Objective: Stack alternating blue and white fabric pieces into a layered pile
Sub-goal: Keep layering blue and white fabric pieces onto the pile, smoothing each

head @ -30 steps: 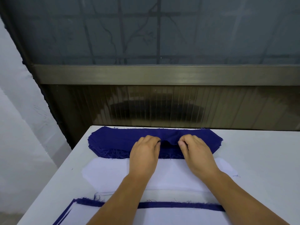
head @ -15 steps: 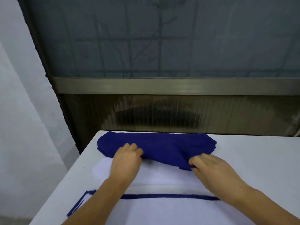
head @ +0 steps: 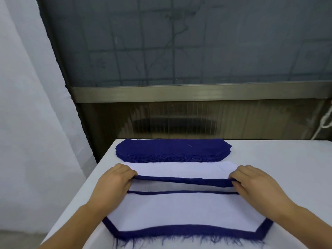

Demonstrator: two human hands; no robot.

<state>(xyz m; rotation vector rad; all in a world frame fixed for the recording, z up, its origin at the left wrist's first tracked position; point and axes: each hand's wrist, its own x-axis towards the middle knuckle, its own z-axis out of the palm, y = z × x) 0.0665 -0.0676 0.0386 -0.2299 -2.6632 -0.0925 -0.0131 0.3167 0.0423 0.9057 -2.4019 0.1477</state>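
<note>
- Two layers at least showed in the layered pile (head: 188, 211) nearest the person: a white piece on top and a blue one under it, whose frayed edge stuck out along the near side and the corners. How many more lay beneath could not be told.
- Just above the pile's far edge, a single blue piece (head: 185, 181) hung stretched between both hands, held nearly edge-on, not yet laid down.
- At its left end the left hand (head: 115, 182) pinched the cloth with curled fingers; at its right end the right hand (head: 255, 184) pinched it the same way.
- Judging by this, the step in hand was laying a blue layer over the white top, so the alternation was running correctly.
- Beyond the hands lay a white supply stack (head: 179, 169), its thickness unclear from this angle.
- Farthest off, near the back edge of the white table (head: 278, 159), sat a thick blue supply stack (head: 172, 150) of many frayed pieces, so much of the stacking seemed left to do.
</note>
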